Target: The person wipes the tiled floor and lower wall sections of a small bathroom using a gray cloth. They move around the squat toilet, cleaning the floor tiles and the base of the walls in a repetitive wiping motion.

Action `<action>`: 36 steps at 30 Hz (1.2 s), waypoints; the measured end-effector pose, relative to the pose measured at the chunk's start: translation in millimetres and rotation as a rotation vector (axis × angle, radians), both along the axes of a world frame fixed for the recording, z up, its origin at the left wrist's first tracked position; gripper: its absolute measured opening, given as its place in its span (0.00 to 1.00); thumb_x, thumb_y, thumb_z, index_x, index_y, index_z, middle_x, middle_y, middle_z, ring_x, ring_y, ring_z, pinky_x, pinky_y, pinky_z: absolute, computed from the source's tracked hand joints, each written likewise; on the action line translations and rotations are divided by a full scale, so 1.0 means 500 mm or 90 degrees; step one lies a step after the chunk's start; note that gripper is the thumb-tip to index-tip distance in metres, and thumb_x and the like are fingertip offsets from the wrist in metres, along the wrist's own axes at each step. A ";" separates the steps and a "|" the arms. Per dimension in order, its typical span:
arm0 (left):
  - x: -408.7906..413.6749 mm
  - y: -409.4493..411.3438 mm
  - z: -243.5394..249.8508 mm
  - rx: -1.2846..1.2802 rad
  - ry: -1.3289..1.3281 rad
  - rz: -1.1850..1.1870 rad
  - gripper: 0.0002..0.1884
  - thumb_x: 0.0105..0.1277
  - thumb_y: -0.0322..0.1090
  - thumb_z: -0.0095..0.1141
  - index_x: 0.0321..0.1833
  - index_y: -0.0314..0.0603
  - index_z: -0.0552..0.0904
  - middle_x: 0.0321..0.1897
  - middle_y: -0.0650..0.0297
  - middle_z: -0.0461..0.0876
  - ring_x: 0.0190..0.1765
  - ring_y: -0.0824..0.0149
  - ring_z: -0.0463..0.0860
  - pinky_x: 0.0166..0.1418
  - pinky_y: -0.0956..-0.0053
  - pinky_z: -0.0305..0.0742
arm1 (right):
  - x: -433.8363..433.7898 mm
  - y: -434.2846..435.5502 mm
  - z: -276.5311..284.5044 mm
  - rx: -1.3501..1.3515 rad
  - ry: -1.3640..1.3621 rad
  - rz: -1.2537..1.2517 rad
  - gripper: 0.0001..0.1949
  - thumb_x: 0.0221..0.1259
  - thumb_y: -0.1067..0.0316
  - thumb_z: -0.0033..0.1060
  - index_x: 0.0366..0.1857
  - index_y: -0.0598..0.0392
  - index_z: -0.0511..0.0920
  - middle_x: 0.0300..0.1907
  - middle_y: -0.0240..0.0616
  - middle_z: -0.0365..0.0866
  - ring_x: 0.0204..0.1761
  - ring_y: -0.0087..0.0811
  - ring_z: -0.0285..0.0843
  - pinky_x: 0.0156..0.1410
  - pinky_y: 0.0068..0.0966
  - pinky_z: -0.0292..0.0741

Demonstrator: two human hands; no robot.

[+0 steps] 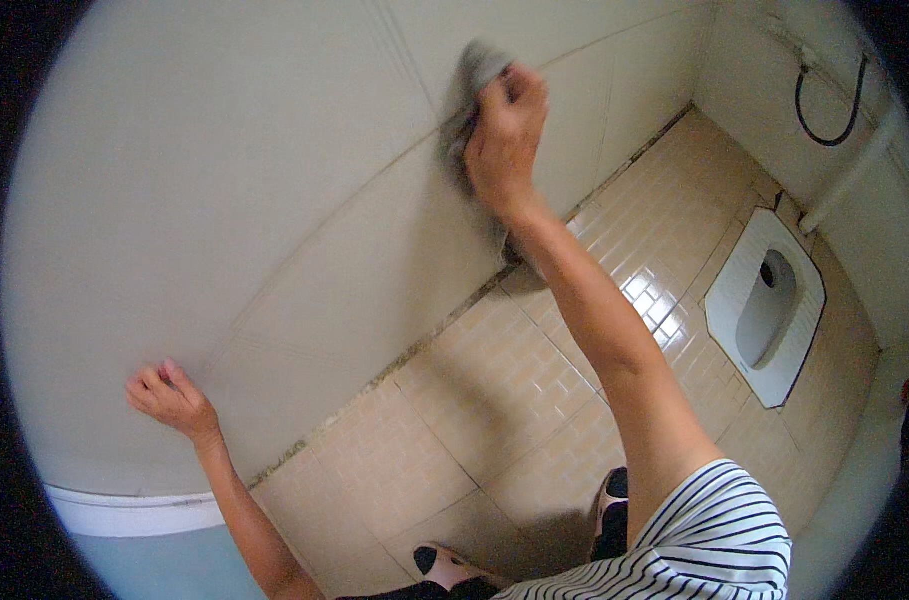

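Observation:
High on the tiled wall [334, 150], my right hand [507, 139] grips a grey cloth [484, 67], blurred by motion, and the cloth lies against the wall across a tile joint. Part of the cloth is hidden behind the fingers. My left hand [170, 397] is at the lower left, near the same wall, its fingers loosely curled; nothing shows in it. Whether its fingertips touch the wall is not clear.
A white squat toilet [769, 307] is set in the beige tiled floor [439, 450] at the right. Beyond it are a white pipe [848, 180] and a black hose [829, 142]. Dark grime lines the joint of wall and floor. A white frame [135, 514] stands lower left.

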State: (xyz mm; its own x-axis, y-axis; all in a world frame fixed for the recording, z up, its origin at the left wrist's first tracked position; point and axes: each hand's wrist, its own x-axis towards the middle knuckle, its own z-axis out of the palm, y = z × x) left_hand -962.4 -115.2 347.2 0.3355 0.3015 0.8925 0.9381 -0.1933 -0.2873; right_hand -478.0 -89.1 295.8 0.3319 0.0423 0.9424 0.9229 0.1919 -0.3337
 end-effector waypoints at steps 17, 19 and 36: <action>0.024 -0.020 0.018 -0.028 0.030 -0.035 0.12 0.72 0.40 0.54 0.34 0.40 0.71 0.36 0.59 0.66 0.42 0.57 0.66 0.49 0.60 0.62 | -0.355 -0.072 -0.339 -0.200 -0.318 0.411 0.14 0.50 0.69 0.64 0.43 0.51 0.81 0.57 0.43 0.73 0.57 0.47 0.71 0.57 0.44 0.69; 0.023 -0.024 0.023 -0.061 0.029 -0.055 0.12 0.71 0.39 0.55 0.34 0.40 0.72 0.36 0.59 0.66 0.43 0.57 0.66 0.50 0.60 0.62 | -0.358 -0.084 -0.342 -0.228 -0.352 0.463 0.16 0.51 0.68 0.64 0.46 0.49 0.81 0.59 0.42 0.73 0.59 0.47 0.71 0.58 0.44 0.70; 0.019 -0.046 0.034 -0.101 0.045 -0.053 0.10 0.68 0.37 0.59 0.35 0.41 0.73 0.36 0.58 0.68 0.42 0.55 0.69 0.48 0.59 0.64 | -0.319 -0.110 -0.333 -0.409 -0.320 0.573 0.14 0.49 0.74 0.63 0.43 0.56 0.79 0.54 0.43 0.73 0.55 0.45 0.72 0.56 0.40 0.73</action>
State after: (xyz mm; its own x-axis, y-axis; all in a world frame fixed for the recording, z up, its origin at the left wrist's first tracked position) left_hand -953.2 -138.3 363.9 0.4253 0.4046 0.8096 0.8956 -0.3172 -0.3120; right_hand -637.7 -143.9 129.3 -0.4528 0.5766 0.6801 0.5990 0.7617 -0.2470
